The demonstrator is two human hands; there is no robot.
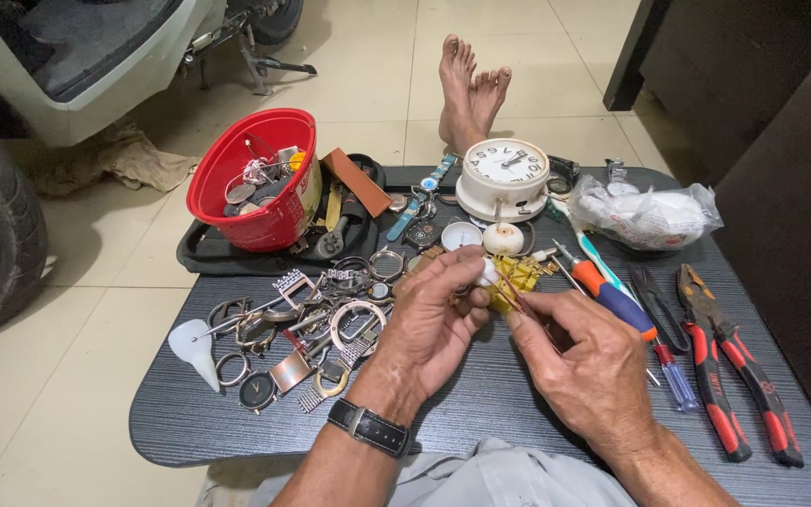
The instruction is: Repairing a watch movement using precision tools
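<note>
Two hands meet over the middle of the dark wood-grain desk (pixel 481 413). The left hand (pixel 429 324), with a black-strapped watch on its wrist, pinches a small yellow-gold mechanism (pixel 516 278) between thumb and fingers (pixel 457 268), fingers closed narrowly on it. The piece looks like a blocky brass-coloured movement with toothed or notched edges, and a small white rounded part sits at its left side against the fingertips. It is held just above the desk, in front of the round white alarm clock (pixel 503 175). The right hand (pixel 593 361) has its fingers drawn tight around a thin metal tool (pixel 509 299), whose tip touches the mechanism from below; what sort of tool it is cannot be told.

Just right of the hands lie a screwdriver with an orange and blue handle (pixel 617 300) and two red-handled pliers (pixel 734 361). To the left lies a heap of watch cases and metal bands (pixel 316 324). A red plastic tub (pixel 255 178) of parts stands at the far left of the desk.
</note>
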